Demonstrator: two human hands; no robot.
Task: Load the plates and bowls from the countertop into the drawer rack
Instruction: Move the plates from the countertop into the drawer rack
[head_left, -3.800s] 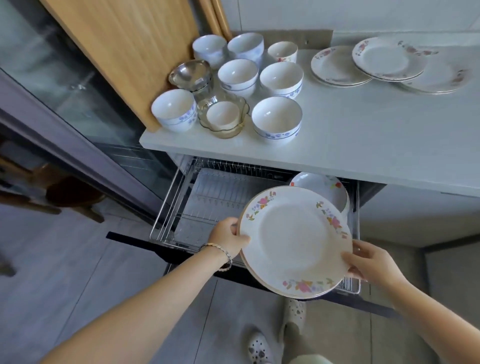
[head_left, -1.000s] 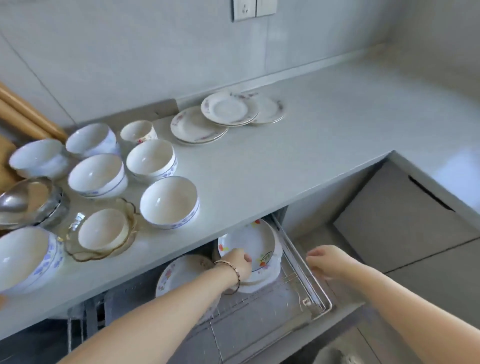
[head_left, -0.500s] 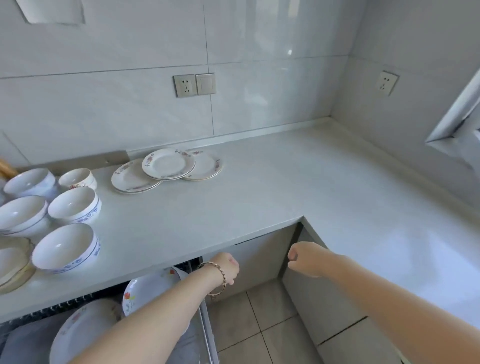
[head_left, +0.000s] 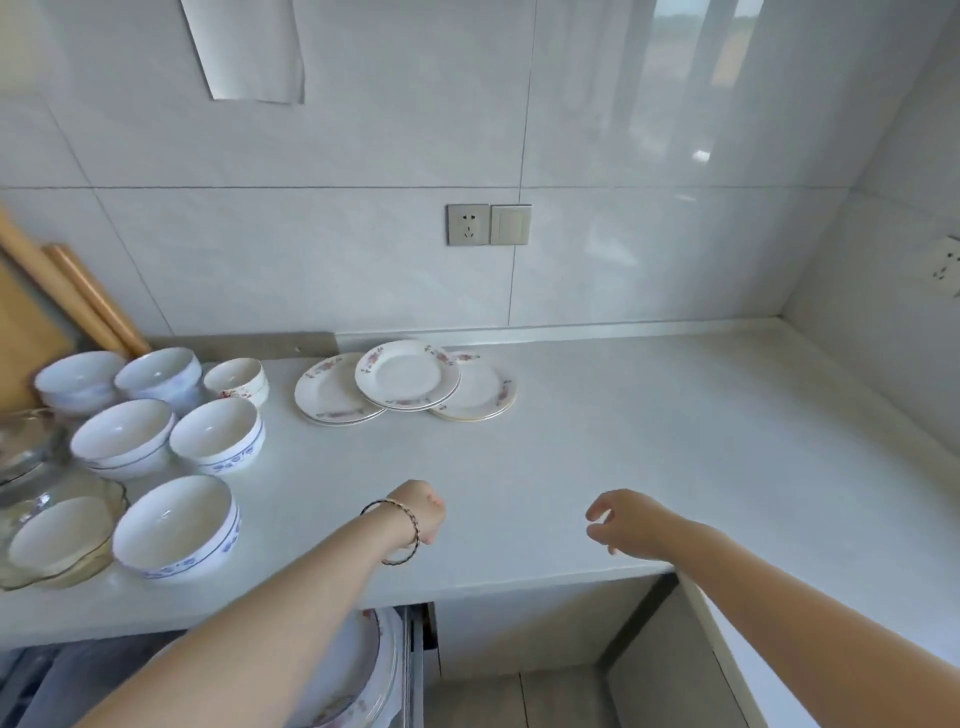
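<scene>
Three low stacks of flowered plates (head_left: 408, 374) lie overlapping on the far part of the countertop (head_left: 649, 447), near the wall. The middle stack rests on the edges of the two others. The white bowls (head_left: 215, 434) stand in a group at the left, some with a blue pattern. The nearest bowl (head_left: 176, 525) is close to the near edge, beside a glass dish (head_left: 111, 493) that holds one more bowl. Under the near edge the drawer rack (head_left: 415, 670) is pulled out, with plates standing in it.

The left hand (head_left: 423, 512), with a bracelet (head_left: 400, 530) on the wrist, hovers over the countertop, fingers curled under and holding nothing. The right hand (head_left: 618, 519) hovers to the right of it, fingers loosely bent and spread, also holding nothing. Both hands are well apart from the plates.

At the right the countertop turns a corner and runs along the right wall. On the far wall are a socket (head_left: 468, 224) and a switch (head_left: 510, 224).
</scene>
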